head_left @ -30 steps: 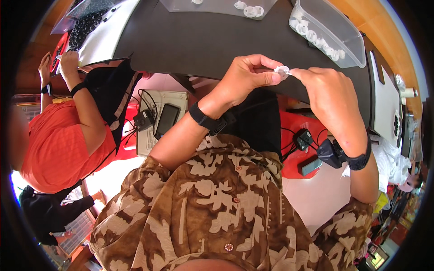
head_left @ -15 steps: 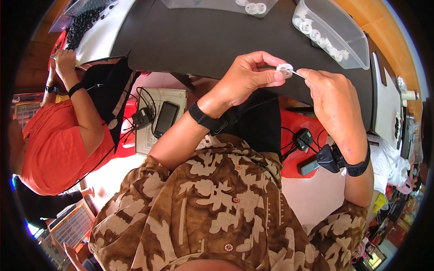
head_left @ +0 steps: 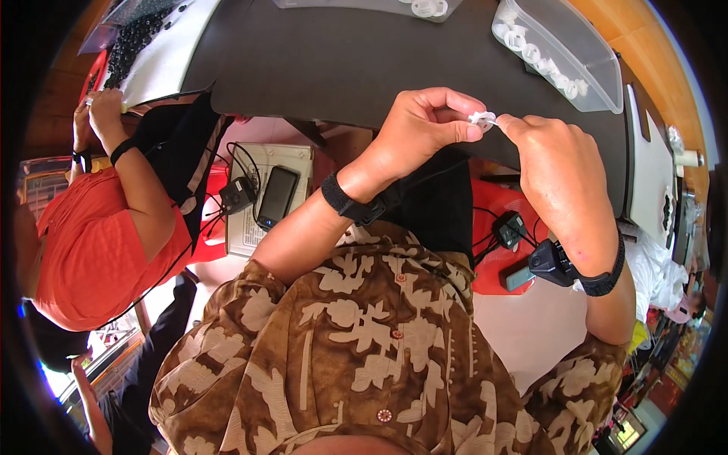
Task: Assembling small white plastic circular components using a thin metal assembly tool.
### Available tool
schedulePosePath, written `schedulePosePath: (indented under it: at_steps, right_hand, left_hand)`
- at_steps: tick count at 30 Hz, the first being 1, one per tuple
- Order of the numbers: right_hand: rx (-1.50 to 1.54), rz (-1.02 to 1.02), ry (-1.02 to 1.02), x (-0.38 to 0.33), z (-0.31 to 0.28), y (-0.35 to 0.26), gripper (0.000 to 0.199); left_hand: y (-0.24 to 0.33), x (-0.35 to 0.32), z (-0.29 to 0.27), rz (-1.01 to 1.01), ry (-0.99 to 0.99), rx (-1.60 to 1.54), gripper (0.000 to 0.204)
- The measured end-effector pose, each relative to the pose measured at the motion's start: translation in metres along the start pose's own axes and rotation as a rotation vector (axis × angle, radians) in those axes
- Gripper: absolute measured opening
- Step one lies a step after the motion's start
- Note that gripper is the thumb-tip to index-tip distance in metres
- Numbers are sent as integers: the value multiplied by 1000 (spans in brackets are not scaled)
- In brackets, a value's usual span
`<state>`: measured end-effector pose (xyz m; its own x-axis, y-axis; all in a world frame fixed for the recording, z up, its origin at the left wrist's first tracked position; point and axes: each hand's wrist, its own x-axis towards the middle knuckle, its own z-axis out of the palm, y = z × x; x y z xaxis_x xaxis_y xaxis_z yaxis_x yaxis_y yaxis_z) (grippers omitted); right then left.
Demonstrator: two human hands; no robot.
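Between the thumb and fingers of my left hand (head_left: 413, 135) is a small round white plastic part (head_left: 478, 118), held over the near edge of the dark table (head_left: 318, 68). My right hand (head_left: 565, 167) is closed, its fingertips pinching a thin, light-coloured tool (head_left: 495, 123). The tool's tip meets the right side of the white part; most of its length is hidden by the fingers, so its kind is unclear.
A clear plastic bin (head_left: 607, 83) with several similar white parts stands at the far right. Another clear bin (head_left: 341, 7) lies at the top edge. To the left a co-worker in a red shirt (head_left: 114, 235) works beside black pieces (head_left: 136, 53). A phone (head_left: 278, 197) rests on a box.
My right hand has turned slightly and its fingertips are closer to the white part, with less of the tool showing. The part has tilted a little in my left fingers.
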<state>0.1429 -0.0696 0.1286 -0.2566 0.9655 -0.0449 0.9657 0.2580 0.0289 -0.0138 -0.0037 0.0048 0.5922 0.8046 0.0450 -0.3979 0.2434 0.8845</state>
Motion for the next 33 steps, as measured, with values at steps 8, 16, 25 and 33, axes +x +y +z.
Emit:
schedulePosePath:
  at_steps: [8,16,25,33]
  right_hand:
    - [-49,-28,-126,6,3,10,32]
    - [116,-136,67,7,2,26,24]
    - [453,114,258,-18,6,8,15]
    - [352,52,277,-18,13,1,18]
  left_hand:
    - [-2,1,2,2,-17,80,17]
    - [5,3,4,-64,-4,-123,21]
    - [3,3,3,-93,0,-298,25]
    - [3,1,5,-62,-23,-273,29]
